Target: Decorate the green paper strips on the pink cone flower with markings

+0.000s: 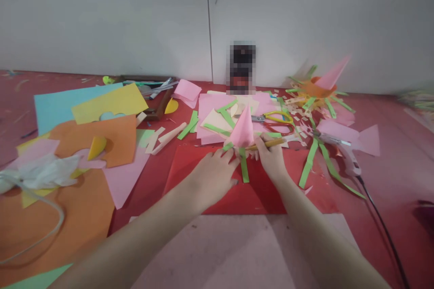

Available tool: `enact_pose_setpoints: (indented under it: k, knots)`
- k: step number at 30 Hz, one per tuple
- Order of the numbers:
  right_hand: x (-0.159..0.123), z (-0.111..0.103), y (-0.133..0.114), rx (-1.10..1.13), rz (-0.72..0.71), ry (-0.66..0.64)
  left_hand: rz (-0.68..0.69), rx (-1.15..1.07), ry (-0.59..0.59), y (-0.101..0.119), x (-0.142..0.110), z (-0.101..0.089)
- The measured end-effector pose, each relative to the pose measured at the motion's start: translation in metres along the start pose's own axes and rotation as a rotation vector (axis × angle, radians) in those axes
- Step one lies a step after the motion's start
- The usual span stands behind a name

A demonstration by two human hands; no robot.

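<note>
A pink paper cone (243, 128) stands upright over red paper (259, 189). Green paper strips (244, 169) reach out from its base. At the cone's left side is my left hand (215, 174), its fingers curled against the base and a green strip; the fingertips are partly hidden. My right hand (272, 158) is to the right of the cone, closed around a slim yellow-brown stick that looks like a pencil (274, 143), its left end at the cone's base. Just behind lie scissors (280, 117) with yellow and red handles.
A glue gun (352, 162) with a black cord lies at right. Behind it stands a similar pink cone (334, 74) on an orange base. Orange paper (122, 140), blue paper (50, 110) and a white cable (61, 216) are at left. A pixelated object (241, 67) leans on the wall.
</note>
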State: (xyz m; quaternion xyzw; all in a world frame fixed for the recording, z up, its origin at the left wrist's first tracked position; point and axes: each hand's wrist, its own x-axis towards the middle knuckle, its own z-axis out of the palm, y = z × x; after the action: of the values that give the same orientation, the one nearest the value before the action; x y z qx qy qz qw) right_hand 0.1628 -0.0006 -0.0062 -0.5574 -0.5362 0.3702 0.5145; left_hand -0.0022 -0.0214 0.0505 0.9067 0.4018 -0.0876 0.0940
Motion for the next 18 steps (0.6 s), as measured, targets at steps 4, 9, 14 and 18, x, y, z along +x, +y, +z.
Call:
enact_pose_setpoints:
  k: [4,9,14,18]
  knots:
    - [0.001,0.000,-0.002,0.070,0.020,0.016,0.013,-0.060,0.197,-0.013,0.003,0.008]
    - [0.001,0.000,-0.002,0.125,0.040,0.029,0.008,0.087,0.307,-0.017,0.011,0.028]
    - [0.000,0.000,-0.001,0.192,0.033,0.007,0.013,0.053,0.324,-0.020,0.013,0.034]
    - [0.000,0.000,-0.002,0.220,0.041,0.006,0.004,0.010,0.333,-0.023,0.014,0.034]
